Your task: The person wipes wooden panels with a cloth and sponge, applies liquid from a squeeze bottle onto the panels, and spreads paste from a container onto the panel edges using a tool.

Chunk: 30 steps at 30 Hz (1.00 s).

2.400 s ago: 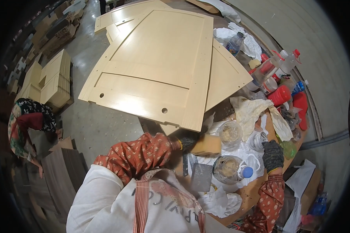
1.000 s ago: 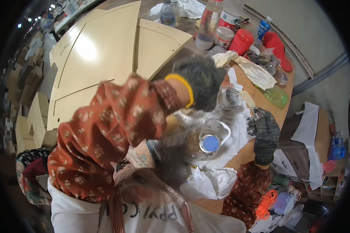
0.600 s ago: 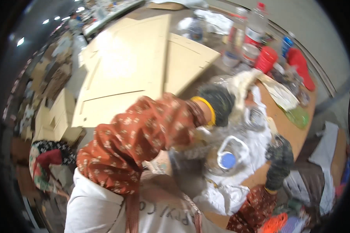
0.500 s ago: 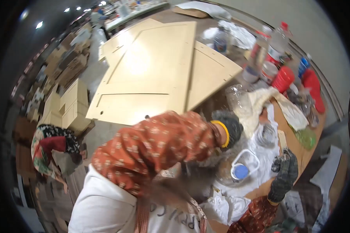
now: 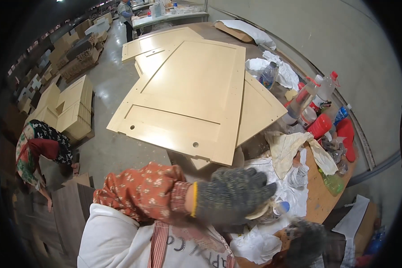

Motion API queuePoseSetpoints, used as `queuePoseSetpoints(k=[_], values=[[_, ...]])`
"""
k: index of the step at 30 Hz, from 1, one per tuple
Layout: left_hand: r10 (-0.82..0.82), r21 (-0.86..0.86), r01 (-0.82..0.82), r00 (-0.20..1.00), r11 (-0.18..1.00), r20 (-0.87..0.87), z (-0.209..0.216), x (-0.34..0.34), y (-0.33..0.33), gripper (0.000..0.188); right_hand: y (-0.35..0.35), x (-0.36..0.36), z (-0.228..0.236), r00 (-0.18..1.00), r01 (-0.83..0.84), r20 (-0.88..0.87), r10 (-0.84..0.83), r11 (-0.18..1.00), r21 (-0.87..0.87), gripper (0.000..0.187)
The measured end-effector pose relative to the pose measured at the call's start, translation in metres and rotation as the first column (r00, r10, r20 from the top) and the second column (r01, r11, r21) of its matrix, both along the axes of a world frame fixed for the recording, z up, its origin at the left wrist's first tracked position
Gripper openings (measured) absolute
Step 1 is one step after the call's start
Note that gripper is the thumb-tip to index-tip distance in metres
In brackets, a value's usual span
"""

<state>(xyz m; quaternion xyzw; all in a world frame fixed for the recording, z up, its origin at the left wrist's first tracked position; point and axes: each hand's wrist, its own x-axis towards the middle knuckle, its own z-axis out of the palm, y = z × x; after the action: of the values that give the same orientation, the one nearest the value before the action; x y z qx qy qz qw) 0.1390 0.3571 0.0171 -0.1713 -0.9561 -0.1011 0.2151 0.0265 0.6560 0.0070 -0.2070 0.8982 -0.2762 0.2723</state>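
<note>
My left hand (image 5: 232, 194), in a dark grey knit glove with a yellow cuff, is bent across my front with its fingers curled together. A pale, rounded edge shows under its fingertips; what it belongs to is unclear. Just past them is the blue cap (image 5: 281, 207) of a clear plastic jug, its body mostly hidden. My right hand (image 5: 306, 243), also gloved, is smeared by motion at the lower right, so its fingers and anything in them cannot be made out. Crumpled white sheeting (image 5: 257, 243) lies between my body and the jug.
Cream panels (image 5: 183, 98) lie stacked ahead. Plastic bottles (image 5: 304, 100), a red container (image 5: 320, 126), a cream cloth (image 5: 283, 154) and a green bottle (image 5: 332, 183) crowd the table's right side. At left a person (image 5: 42, 152) bends over brown boards (image 5: 71, 219); cartons stand behind.
My left hand has come back from beside the cloth toward my body. My right hand, earlier pinching a small pale flat piece, has moved down and nearer me. The view has shifted.
</note>
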Motion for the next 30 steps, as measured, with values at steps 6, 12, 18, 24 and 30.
queuePoseSetpoints(k=[6,12,18,24,30], values=[[-0.053,0.073,0.049,0.998,0.996,0.044,-0.065,0.042,-0.026,0.053,-0.111,0.111,0.041,0.282,-0.529,-0.756,0.591,0.753,0.391,0.022],[-0.514,0.786,0.06,0.787,0.615,0.342,-0.077,0.082,-0.068,0.086,-0.171,0.14,-0.02,0.536,-0.487,-0.093,0.839,0.398,0.777,0.017],[-0.484,0.834,0.158,0.75,-0.529,-0.45,-0.206,0.129,-0.03,0.074,-0.193,0.148,-0.046,0.403,-0.894,-0.459,0.792,0.449,-0.012,0.023],[-0.565,0.871,-0.179,0.698,0.457,0.44,-0.146,0.149,-0.107,0.048,-0.212,0.162,-0.049,0.489,-0.858,-0.436,0.756,0.506,-0.085,0.024],[-0.593,0.864,-0.02,0.719,0.503,0.362,-0.094,0.143,-0.131,0.054,-0.217,0.164,-0.024,0.615,-0.779,-0.39,0.685,0.603,-0.169,0.023]])
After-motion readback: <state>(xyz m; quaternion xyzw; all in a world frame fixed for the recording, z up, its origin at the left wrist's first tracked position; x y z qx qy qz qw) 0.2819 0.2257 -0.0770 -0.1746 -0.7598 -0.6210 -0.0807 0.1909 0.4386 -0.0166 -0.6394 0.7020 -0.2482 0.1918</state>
